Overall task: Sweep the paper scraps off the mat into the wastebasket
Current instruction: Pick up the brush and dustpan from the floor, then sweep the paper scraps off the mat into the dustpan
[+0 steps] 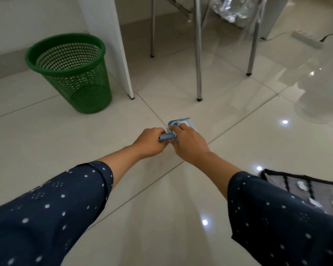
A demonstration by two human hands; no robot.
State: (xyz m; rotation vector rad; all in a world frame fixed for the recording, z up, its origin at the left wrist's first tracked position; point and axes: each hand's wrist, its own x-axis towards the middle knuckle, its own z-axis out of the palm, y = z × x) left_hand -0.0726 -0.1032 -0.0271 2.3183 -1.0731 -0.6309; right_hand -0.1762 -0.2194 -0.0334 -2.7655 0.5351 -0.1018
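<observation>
A small light-blue dustpan and brush set [183, 123] lies on the tiled floor at the centre. My left hand [151, 141] is closed around a blue handle [166, 139] that sticks out to the left. My right hand [188, 143] grips the pan part from above, a finger hooked in its loop. The green mesh wastebasket [65, 54] stands upright at the upper left, well apart from my hands. The grey striped mat [300, 187] with white paper scraps [301, 186] shows at the lower right edge, partly hidden by my right sleeve.
A white desk panel [112, 45] stands beside the wastebasket. Metal chair legs [198, 54] rise behind the dustpan. A power strip [308, 39] with a cable lies at the upper right. A white rounded object [319, 100] sits on the floor at the right.
</observation>
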